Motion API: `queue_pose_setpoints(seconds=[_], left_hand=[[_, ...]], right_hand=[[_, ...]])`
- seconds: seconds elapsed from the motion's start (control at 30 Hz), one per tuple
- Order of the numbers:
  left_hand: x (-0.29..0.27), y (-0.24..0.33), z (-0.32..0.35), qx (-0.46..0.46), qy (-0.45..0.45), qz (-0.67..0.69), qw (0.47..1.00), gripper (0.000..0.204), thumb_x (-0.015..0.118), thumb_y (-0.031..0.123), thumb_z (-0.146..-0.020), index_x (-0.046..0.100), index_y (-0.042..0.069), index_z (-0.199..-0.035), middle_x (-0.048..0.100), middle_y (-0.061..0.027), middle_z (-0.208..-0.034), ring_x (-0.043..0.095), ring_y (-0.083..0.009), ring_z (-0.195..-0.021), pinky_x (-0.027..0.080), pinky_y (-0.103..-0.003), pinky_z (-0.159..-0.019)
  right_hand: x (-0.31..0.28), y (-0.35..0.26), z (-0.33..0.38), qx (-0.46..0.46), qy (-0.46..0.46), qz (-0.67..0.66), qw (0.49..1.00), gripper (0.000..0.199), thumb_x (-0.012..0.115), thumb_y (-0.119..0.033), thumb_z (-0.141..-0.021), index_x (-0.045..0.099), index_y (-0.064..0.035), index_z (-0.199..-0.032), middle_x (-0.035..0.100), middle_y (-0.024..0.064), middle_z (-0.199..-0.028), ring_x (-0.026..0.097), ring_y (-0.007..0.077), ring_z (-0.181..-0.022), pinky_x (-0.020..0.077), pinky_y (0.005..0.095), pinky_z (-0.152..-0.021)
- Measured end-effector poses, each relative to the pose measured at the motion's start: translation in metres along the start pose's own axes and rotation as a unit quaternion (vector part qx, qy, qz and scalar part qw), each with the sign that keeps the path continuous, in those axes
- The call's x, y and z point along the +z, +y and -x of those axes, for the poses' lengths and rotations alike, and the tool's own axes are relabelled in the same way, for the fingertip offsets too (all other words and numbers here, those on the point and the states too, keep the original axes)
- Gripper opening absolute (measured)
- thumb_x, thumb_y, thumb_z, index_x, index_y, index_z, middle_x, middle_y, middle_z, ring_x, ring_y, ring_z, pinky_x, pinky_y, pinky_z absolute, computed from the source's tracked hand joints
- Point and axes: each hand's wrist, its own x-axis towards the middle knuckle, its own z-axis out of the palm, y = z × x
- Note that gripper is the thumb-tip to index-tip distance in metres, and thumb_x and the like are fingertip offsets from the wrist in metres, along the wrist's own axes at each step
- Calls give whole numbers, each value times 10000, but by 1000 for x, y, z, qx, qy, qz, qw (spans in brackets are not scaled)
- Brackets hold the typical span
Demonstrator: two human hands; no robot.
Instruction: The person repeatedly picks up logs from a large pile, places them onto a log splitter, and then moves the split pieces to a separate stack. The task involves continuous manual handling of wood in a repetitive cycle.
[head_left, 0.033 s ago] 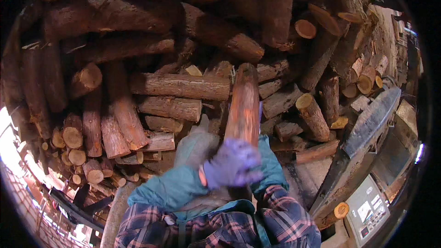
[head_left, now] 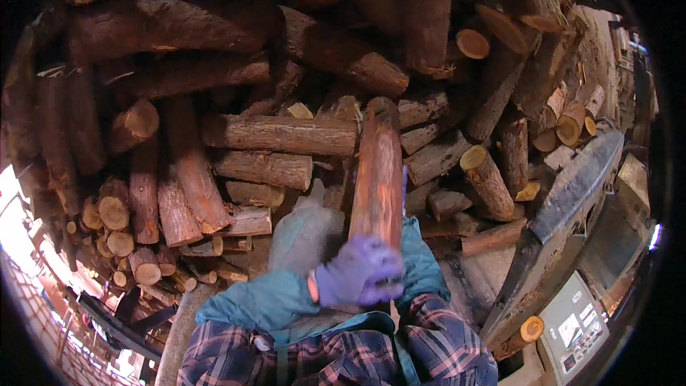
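A reddish-brown log (head_left: 379, 171), its bark partly stripped, points away from me at the centre, its far end tilted up over the pile. My left hand (head_left: 362, 270), in a purple glove, curls across the log's near end. The fingers look bent, slightly smeared. My right hand (head_left: 405, 184) is mostly hidden behind the log; slivers of purple glove show along its sides, as if gripping it from below. My right sleeve (head_left: 421, 261) runs up along the log's right side.
Stacked logs (head_left: 279, 134) fill the far side and the left. At the right stand a long dark metal-edged beam (head_left: 572, 186) and a grey control panel (head_left: 574, 329). A short log (head_left: 520, 336) lies beside that panel. A greyish, blurred shape (head_left: 304, 232) sits left of the held log.
My left hand has moved slightly nearer to me along the log's near end. The log and my right arm stay almost in place.
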Motion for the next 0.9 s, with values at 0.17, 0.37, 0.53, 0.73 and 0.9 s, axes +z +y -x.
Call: queue_pose_setpoints(seconds=[0.17,0.37,0.53,0.73,0.9], left_hand=[[65,21,91,-396,-66,447,799,336,612,308,-1017,714,13,-1142,727,-84,-1059,661,-174,-1004,513,-337,-924],[13,132,54,-256,-197,67,944,679,777,319,-866,520,48,-1433,572,-123,-1420,488,-255,-1337,347,-412,-1151],[103,224,2,-185,-172,117,961,538,722,244,-927,548,35,-1391,629,-113,-1303,564,-224,-1220,443,-368,-1036],[174,354,-88,-34,-227,217,949,388,692,139,-930,631,-8,-1284,675,-124,-1261,607,-186,-1179,459,-350,-1046],[197,490,-80,287,-354,68,888,359,629,94,-927,631,-57,-1252,688,-172,-1200,667,-233,-1100,510,-365,-985]], right_hand=[[-27,16,111,219,9,-67,973,530,646,-381,-969,566,-48,-1374,629,94,-1306,589,243,-1155,456,410,-1052],[39,20,271,12,-388,268,882,700,694,-382,-935,441,-24,-1481,517,91,-1443,493,200,-1288,373,391,-1126],[38,-67,420,-218,-375,552,712,937,732,-476,-874,292,-40,-1576,409,125,-1554,379,227,-1413,285,409,-1194],[24,-154,642,-397,-138,644,639,941,821,-364,-731,411,-50,-1517,551,147,-1401,525,234,-1277,415,372,-1120],[-140,-217,634,-551,161,752,324,972,857,-512,-727,425,-157,-1523,504,166,-1483,534,320,-1310,423,409,-1118]])
